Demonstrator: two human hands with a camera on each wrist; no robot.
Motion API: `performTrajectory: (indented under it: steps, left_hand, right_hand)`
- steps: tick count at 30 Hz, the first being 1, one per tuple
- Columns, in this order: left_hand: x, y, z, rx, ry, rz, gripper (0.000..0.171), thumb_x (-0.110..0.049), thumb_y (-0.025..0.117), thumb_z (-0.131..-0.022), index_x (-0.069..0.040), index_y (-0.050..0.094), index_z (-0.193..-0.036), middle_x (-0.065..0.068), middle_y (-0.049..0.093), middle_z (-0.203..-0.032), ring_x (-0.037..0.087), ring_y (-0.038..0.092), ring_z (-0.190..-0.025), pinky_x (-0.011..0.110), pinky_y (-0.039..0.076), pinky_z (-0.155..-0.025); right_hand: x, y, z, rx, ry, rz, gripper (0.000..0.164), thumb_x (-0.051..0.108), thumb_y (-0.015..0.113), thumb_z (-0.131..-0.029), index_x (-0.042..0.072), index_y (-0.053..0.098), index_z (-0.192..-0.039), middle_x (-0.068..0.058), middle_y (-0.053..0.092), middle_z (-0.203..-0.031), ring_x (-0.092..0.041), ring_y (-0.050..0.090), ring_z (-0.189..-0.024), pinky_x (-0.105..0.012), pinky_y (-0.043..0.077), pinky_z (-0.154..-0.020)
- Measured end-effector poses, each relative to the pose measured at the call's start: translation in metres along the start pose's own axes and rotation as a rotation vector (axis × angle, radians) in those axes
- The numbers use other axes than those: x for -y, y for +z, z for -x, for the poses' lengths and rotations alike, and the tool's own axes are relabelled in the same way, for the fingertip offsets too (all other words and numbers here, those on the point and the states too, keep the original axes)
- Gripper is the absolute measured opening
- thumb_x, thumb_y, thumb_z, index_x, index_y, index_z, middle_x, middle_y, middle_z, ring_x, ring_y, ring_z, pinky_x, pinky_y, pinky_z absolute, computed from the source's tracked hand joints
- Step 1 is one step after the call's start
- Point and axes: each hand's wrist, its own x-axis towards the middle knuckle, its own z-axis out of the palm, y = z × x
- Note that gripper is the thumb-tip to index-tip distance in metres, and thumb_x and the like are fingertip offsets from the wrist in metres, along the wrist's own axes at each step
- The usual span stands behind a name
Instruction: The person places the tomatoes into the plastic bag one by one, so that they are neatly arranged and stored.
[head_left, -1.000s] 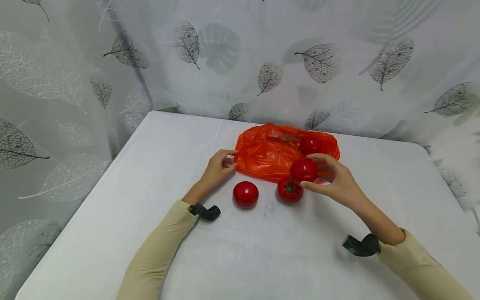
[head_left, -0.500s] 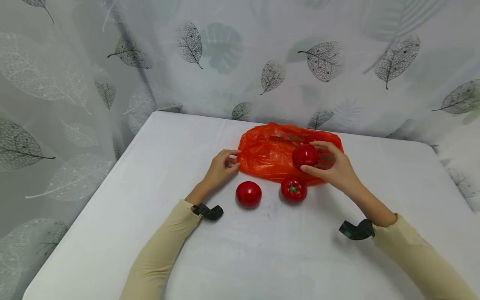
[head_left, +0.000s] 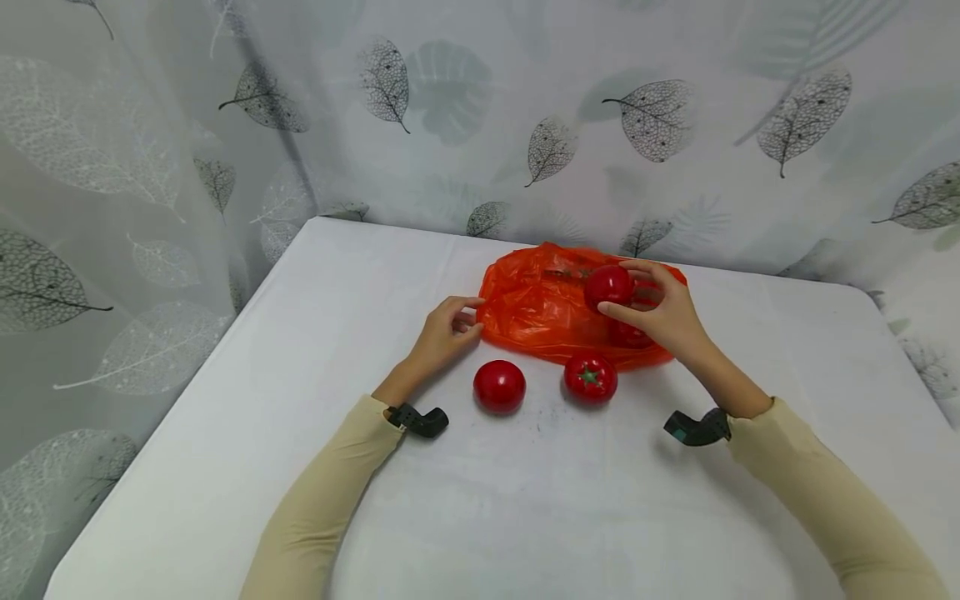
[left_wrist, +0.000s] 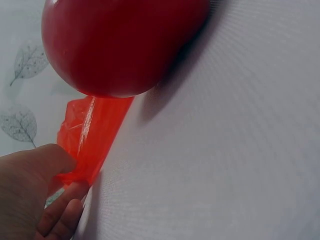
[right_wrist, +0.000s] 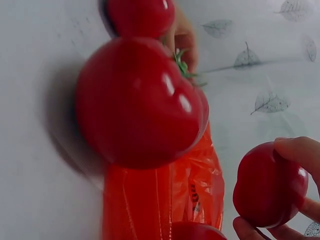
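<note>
A red plastic bag (head_left: 525,300) lies flat near the far table edge. My left hand (head_left: 444,337) is at its left end, and in the left wrist view the thumb and fingers pinch the red film (left_wrist: 92,140). My right hand (head_left: 663,312) grips a shiny red tomato (head_left: 607,286) above the bag, thumb and fingers around it. Another tomato (head_left: 628,335) is at the bag, partly hidden under that hand. In front of the bag sit a tomato with a green calyx (head_left: 590,380) and one showing no calyx (head_left: 499,387).
A white cloth covers the table (head_left: 525,517). A leaf-patterned curtain (head_left: 480,108) hangs behind and on the left. Black wrist cameras are strapped to both arms, the left one (head_left: 423,422) close to the nearer tomato.
My right hand has carried its tomato up and away from the front tomatoes, over the bag, uncovering the one with the calyx. My left hand keeps its place at the bag's left end.
</note>
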Motion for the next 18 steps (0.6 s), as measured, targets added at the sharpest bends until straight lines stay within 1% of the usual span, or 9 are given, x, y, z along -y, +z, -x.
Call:
performTrajectory:
  steps: [2, 3, 5, 7, 9, 11, 18]
  left_hand:
    - [0.000, 0.000, 0.000, 0.006, 0.000, 0.004, 0.041, -0.003, 0.067, -0.089, -0.001, 0.059, -0.129, 0.017, 0.059, -0.120, 0.027, 0.065, -0.097, 0.035, 0.057, -0.084]
    - [0.000, 0.000, 0.000, 0.005, 0.000, 0.003, 0.041, -0.003, 0.067, -0.089, -0.001, 0.059, -0.129, 0.017, 0.059, -0.120, 0.027, 0.065, -0.097, 0.034, 0.057, -0.084]
    - [0.000, -0.001, 0.000, 0.002, 0.002, 0.004, 0.041, -0.002, 0.067, -0.089, -0.001, 0.059, -0.128, 0.017, 0.059, -0.120, 0.027, 0.065, -0.097, 0.034, 0.057, -0.084]
    - [0.000, -0.001, -0.001, 0.000, 0.006, 0.006, 0.040, -0.002, 0.067, -0.089, -0.001, 0.059, -0.128, 0.017, 0.059, -0.120, 0.027, 0.065, -0.097, 0.034, 0.057, -0.084]
    - [0.000, -0.001, -0.002, -0.001, 0.007, 0.007, 0.040, -0.002, 0.067, -0.089, 0.000, 0.059, -0.128, 0.017, 0.059, -0.120, 0.027, 0.065, -0.097, 0.035, 0.056, -0.084]
    - [0.000, -0.001, -0.002, 0.005, 0.003, 0.009, 0.040, -0.002, 0.067, -0.089, 0.000, 0.059, -0.129, 0.017, 0.059, -0.120, 0.027, 0.065, -0.097, 0.034, 0.056, -0.084]
    - [-0.001, -0.001, -0.001, 0.014, -0.015, 0.010, 0.041, -0.003, 0.067, -0.089, -0.001, 0.059, -0.129, 0.016, 0.059, -0.122, 0.026, 0.065, -0.097, 0.034, 0.056, -0.084]
  right_hand:
    - [-0.001, 0.000, -0.005, 0.001, 0.023, 0.018, 0.068, 0.021, 0.075, -0.086, 0.008, 0.042, -0.144, -0.018, 0.047, -0.140, -0.037, 0.048, -0.124, -0.013, 0.051, -0.078]
    - [-0.002, 0.001, -0.007, 0.002, 0.033, 0.026, 0.069, 0.022, 0.075, -0.086, 0.008, 0.041, -0.144, -0.019, 0.046, -0.141, -0.038, 0.048, -0.125, -0.018, 0.053, -0.081]
    - [-0.002, 0.003, -0.013, 0.009, 0.054, 0.040, 0.070, 0.025, 0.075, -0.086, 0.008, 0.040, -0.144, -0.019, 0.046, -0.142, -0.038, 0.048, -0.125, -0.032, 0.056, -0.087]
    - [-0.002, 0.005, -0.019, 0.017, 0.075, 0.050, 0.071, 0.028, 0.075, -0.086, 0.009, 0.039, -0.144, -0.019, 0.045, -0.142, -0.037, 0.047, -0.125, -0.046, 0.053, -0.093]
    - [-0.003, 0.007, -0.026, 0.025, 0.092, 0.059, 0.072, 0.030, 0.075, -0.085, 0.008, 0.039, -0.143, -0.019, 0.045, -0.142, -0.037, 0.046, -0.126, -0.055, 0.050, -0.095]
    - [-0.003, 0.007, -0.031, 0.033, 0.111, 0.071, 0.073, 0.032, 0.075, -0.085, 0.008, 0.038, -0.143, -0.019, 0.044, -0.143, -0.037, 0.044, -0.127, -0.058, 0.047, -0.097]
    - [-0.008, 0.009, -0.046, 0.055, 0.136, 0.099, 0.074, 0.032, 0.076, -0.085, 0.006, 0.037, -0.143, -0.022, 0.043, -0.143, -0.040, 0.045, -0.126, -0.059, 0.046, -0.098]
